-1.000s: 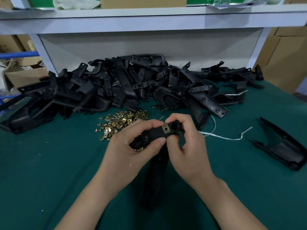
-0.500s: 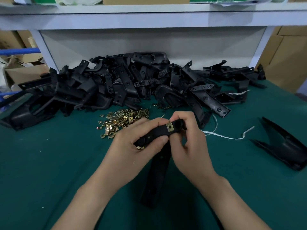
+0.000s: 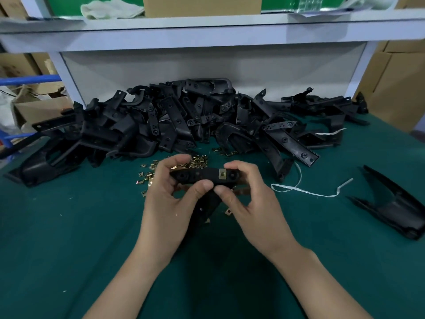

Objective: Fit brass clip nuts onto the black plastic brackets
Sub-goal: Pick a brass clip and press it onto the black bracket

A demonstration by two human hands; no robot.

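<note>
The long black plastic bracket (image 3: 202,177) is only half readable tbh: the left hand (image 3: 170,199) wraps its 9 o'clock end, the right hand (image 3: 250,199) covers the 3 o'clock end, and both thumbs hide the lower edge. Its leg dropping toward 6 o'clock is just a dark smear. The square brass clip nut (image 3: 222,173) on it is too small to tell if it's fully seated. The loose heap of brass clip nuts (image 3: 200,161) at 12 o'clock of the hands sits partly behind the left fingers. Both forearms (image 3: 128,284) run off the bottom edge. The black moulded plastic shell (image 3: 391,208) at 3 o'clock gets clipped by the right edge, the brown cardboard box (image 3: 202,5) at 12 o'clock by the top.
</note>
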